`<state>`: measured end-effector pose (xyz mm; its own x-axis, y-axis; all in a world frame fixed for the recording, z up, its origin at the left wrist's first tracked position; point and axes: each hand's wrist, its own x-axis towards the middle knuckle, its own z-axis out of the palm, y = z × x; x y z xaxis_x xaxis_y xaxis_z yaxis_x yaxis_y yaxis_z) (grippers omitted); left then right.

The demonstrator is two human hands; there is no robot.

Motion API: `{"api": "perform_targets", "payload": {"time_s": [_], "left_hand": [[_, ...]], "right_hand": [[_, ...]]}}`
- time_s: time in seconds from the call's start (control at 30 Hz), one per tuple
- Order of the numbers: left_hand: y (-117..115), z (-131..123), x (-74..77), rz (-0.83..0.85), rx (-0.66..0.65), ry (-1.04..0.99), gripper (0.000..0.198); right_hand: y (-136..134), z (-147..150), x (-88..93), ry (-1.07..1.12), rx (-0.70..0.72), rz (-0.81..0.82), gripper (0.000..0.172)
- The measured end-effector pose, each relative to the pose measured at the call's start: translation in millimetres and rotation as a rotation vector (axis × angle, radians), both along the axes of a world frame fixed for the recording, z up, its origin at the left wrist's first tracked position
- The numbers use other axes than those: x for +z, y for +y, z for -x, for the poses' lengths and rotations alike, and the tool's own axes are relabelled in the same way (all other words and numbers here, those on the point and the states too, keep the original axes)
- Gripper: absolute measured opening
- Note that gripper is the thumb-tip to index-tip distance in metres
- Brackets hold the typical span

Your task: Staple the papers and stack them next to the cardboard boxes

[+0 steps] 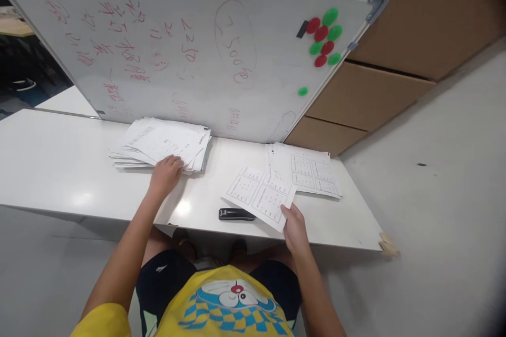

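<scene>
A white table point(59, 168) stands against a whiteboard point(190, 47) scrawled in red, cardboard boxes point(395, 89) beside it. The left hand point(165, 175) rests loosely curled on a fanned paper stack point(158, 142); the right hand point(294, 226) pinches a grid-printed sheet point(261, 195) by its corner, above a black stapler point(236, 214).

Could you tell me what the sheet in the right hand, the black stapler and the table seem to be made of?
Sheet: thin matte white paper, printed with grids. Stapler: glossy black, likely plastic or painted metal. Table: smooth white top, probably laminate, showing soft glare.
</scene>
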<state>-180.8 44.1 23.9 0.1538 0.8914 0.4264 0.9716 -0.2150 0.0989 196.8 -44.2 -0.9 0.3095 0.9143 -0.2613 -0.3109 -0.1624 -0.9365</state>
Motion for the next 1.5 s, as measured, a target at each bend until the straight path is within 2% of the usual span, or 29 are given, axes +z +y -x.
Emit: {"api": "perform_targets", "payload": {"time_s": [0.07, 0.2, 0.33, 0.4, 0.47, 0.57, 0.63, 0.73, 0.83, 0.93, 0.97, 1.0, 1.1, 1.13, 1.17, 1.2, 1.27, 1.33, 1.4, 1.5], "left_hand": [[-1, 4, -0.8, 0.020, 0.064, -0.001, 0.027], [-8, -17, -4.3, -0.044, 0.186, 0.026, 0.026], [-6, -42, -4.6, -0.078, 0.211, 0.021, 0.020], [-6, -54, -1.9, -0.093, 0.180, -0.004, 0.018], [-9, -74, 1.4, -0.101, 0.105, -0.019, 0.016], [-24, -122, 1.5, -0.105, -0.106, 0.010, 0.017], [-37, -164, -4.0, -0.109, -0.273, 0.049, 0.017], [-55, -218, -16.4, -0.114, -0.445, 0.051, 0.015], [-64, -244, -22.4, -0.110, -0.582, -0.014, 0.012], [-59, -238, -19.5, -0.105, -0.756, -0.147, 0.017], [-54, -231, -17.9, -0.128, -0.755, -0.222, 0.021], [-47, -222, -16.4, -0.164, -0.687, -0.318, 0.025], [-16, -191, -12.8, -0.206, -0.254, -0.652, 0.044], [-5, -181, -11.8, -0.144, -0.167, -0.746, 0.054], [6, -172, -10.7, -0.040, -0.150, -0.821, 0.063], [15, -163, -9.7, 0.090, -0.188, -0.876, 0.068], [26, -149, -8.5, 0.344, -0.282, -0.922, 0.061], [27, -138, -9.2, 0.515, -0.280, -0.901, 0.053], [22, -130, -11.5, 0.599, -0.236, -0.861, 0.053], [14, -125, -14.4, 0.604, -0.238, -0.821, 0.054]], "right_hand": [[-5, -13, -5.3, -0.069, 0.045, 0.017, 0.043], [-10, -18, -11.6, -0.163, 0.074, 0.007, 0.044], [-10, -12, -12.0, -0.180, 0.104, -0.011, 0.046], [-10, -11, -11.4, -0.189, 0.126, -0.023, 0.045], [-8, -10, -10.8, -0.184, 0.137, -0.045, 0.045], [1, -7, -9.1, -0.123, 0.133, -0.049, 0.045], [10, -2, -5.6, -0.037, 0.139, -0.056, 0.045], [21, 7, 4.4, 0.082, 0.175, -0.072, 0.046], [24, 10, 15.7, 0.132, 0.190, -0.035, 0.044], [24, 1, 21.5, 0.137, 0.123, -0.086, 0.038], [24, -3, 22.0, 0.130, 0.096, -0.114, 0.034], [26, -8, 22.0, 0.122, 0.075, -0.142, 0.030], [36, -18, 20.0, 0.122, 0.032, -0.189, 0.030], [41, -20, 18.6, 0.133, 0.023, -0.195, 0.032], [46, -20, 16.7, 0.146, 0.022, -0.195, 0.033], [51, -19, 14.2, 0.159, 0.029, -0.190, 0.035], [58, -15, 7.4, 0.155, 0.062, -0.190, 0.038], [60, -12, -0.7, 0.101, 0.080, -0.223, 0.042], [60, -12, -7.5, 0.037, 0.077, -0.268, 0.046], [58, -18, -10.1, -0.101, 0.083, -0.281, 0.042]]}}
